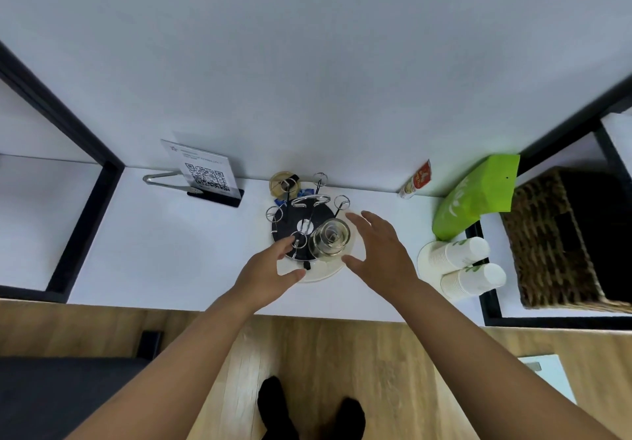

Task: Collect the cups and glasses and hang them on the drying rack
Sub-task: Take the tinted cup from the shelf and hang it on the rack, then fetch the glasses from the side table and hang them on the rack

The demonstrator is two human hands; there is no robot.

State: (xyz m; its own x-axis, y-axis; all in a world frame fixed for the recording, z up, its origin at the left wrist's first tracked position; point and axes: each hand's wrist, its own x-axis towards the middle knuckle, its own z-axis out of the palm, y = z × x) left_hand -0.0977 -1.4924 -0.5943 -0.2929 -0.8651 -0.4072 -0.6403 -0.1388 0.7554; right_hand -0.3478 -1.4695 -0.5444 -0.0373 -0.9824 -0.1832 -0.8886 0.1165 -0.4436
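Left hand (pixel 270 268): fingers spread and slightly curled, thumb apart from the rest; nothing held. The fingertips (pixel 287 244) lie at the near-left edge of the drying rack, next to a wire loop; contact cannot be told.
Drying rack (pixel 301 214): one, a black round base with chrome wire prongs ending in loops, standing on a white round tray (pixel 319 273) between the two hands. About six loops show.
Glass (pixel 330 238): one, clear, upside down on a near-right prong of the rack, between the two sets of fingers and touched by neither.
Right hand (pixel 379 251): fingers open wide, thumb (pixel 354 261) pointing toward the glass, palm turned to it; nothing held. It is just beside the glass, a gap visible.
Jar (pixel 284 185): one, with a brownish lid, beyond the left fingertips, behind the rack against the wall.
Paper cups (pixel 465 265): two stacks lying on their sides, right of the right hand, well apart from its fingers.
Green bag (pixel 475 196): one, beyond the cups.
Wicker basket (pixel 547 241): one, farthest right.
QR sign (pixel 205 173): one, far left of the left fingers, upright in a black stand.
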